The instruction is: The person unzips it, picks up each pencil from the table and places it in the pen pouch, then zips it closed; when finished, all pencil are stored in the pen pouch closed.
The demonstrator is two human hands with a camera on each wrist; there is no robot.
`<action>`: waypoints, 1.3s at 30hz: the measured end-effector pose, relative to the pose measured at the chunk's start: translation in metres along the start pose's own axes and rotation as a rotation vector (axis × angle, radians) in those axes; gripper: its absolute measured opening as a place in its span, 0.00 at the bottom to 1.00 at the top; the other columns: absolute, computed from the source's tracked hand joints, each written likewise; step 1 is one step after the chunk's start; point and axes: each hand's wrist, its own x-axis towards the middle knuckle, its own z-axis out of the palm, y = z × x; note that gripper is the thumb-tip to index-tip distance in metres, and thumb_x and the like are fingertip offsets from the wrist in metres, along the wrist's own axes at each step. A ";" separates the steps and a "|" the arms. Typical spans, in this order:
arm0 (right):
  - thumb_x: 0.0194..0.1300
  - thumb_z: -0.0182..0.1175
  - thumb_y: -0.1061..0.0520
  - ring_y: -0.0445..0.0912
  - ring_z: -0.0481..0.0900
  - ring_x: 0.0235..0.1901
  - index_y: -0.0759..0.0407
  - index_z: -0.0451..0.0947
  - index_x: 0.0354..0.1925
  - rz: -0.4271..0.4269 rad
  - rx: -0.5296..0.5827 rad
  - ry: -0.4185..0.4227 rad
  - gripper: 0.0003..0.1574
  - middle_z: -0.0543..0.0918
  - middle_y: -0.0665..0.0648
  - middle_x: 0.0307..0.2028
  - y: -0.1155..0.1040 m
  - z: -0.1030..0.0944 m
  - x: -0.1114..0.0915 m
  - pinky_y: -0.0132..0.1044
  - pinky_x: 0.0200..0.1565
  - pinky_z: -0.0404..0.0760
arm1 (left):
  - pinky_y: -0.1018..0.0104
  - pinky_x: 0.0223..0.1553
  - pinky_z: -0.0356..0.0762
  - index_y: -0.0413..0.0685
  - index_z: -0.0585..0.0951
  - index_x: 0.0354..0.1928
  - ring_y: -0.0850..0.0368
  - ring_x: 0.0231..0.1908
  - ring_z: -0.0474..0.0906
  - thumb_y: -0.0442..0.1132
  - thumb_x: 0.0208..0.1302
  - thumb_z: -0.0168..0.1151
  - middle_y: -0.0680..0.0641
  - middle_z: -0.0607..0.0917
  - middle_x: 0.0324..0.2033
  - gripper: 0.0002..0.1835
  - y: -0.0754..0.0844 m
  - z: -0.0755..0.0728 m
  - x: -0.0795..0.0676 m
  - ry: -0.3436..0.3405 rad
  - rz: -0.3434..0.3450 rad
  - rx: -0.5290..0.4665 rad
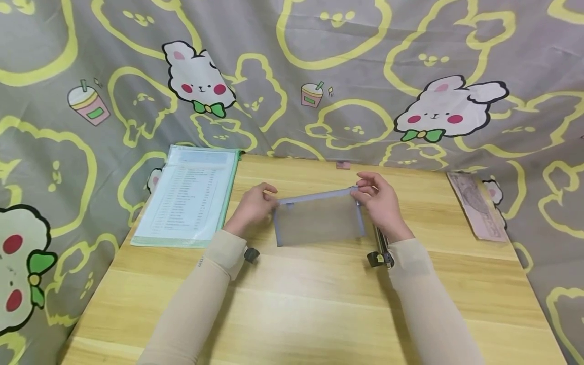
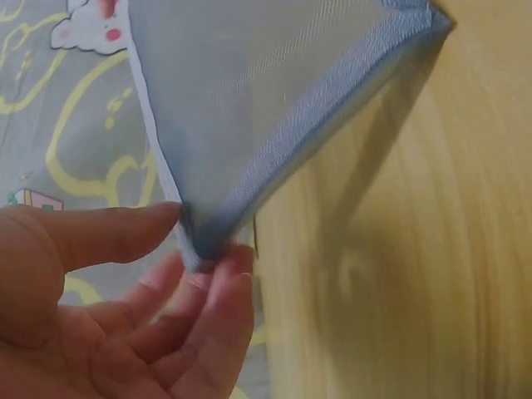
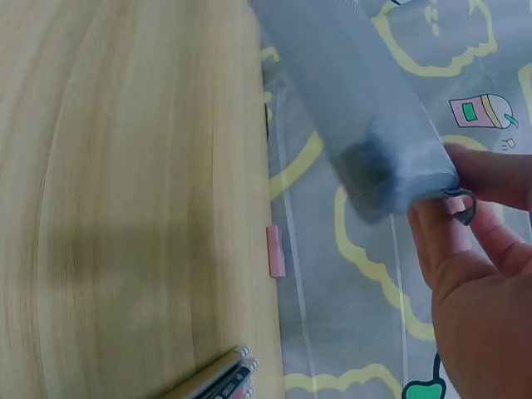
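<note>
A see-through mesh zip pouch (image 1: 319, 220) with blue edging hangs between both hands, its lower side close to the wooden table. My left hand (image 1: 256, 205) pinches its upper left corner; the left wrist view shows thumb and fingers meeting on that corner of the pouch (image 2: 307, 133). At the opposite end, my right hand (image 1: 379, 203) pinches the upper right corner. In the right wrist view, a small dark loop (image 3: 467, 208) sticks out by those fingertips. Nothing can be made out inside the pouch, and a dark blurred patch shows near its right end.
Several pens (image 3: 218, 374) lie on the table (image 1: 292, 314), partly hidden below my right forearm. On the left is a green-edged document bag (image 1: 187, 197) with a printed sheet. A small pink block (image 1: 343, 165) sits at the back edge, and a flat pinkish printed piece (image 1: 476, 205) lies right.
</note>
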 end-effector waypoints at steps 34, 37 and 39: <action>0.68 0.65 0.70 0.40 0.79 0.48 0.70 0.74 0.61 -0.090 -0.036 -0.060 0.24 0.81 0.57 0.48 0.009 -0.032 -0.020 0.22 0.48 0.81 | 0.54 0.46 0.82 0.43 0.85 0.51 0.48 0.43 0.84 0.27 0.67 0.62 0.43 0.88 0.43 0.12 0.027 0.000 -0.025 0.197 0.276 0.171; 0.69 0.65 0.69 0.40 0.79 0.48 0.71 0.75 0.60 -0.076 -0.035 -0.049 0.23 0.81 0.59 0.49 0.014 -0.034 -0.022 0.22 0.48 0.81 | 0.54 0.47 0.83 0.42 0.86 0.47 0.49 0.43 0.84 0.31 0.68 0.65 0.43 0.89 0.43 0.08 0.030 0.001 -0.026 0.164 0.278 0.189; 0.70 0.65 0.67 0.39 0.79 0.47 0.70 0.76 0.59 -0.066 -0.052 -0.042 0.21 0.82 0.61 0.49 0.016 -0.035 -0.024 0.23 0.46 0.81 | 0.54 0.46 0.83 0.42 0.87 0.46 0.49 0.42 0.84 0.33 0.69 0.65 0.43 0.90 0.43 0.07 0.030 0.002 -0.027 0.146 0.274 0.200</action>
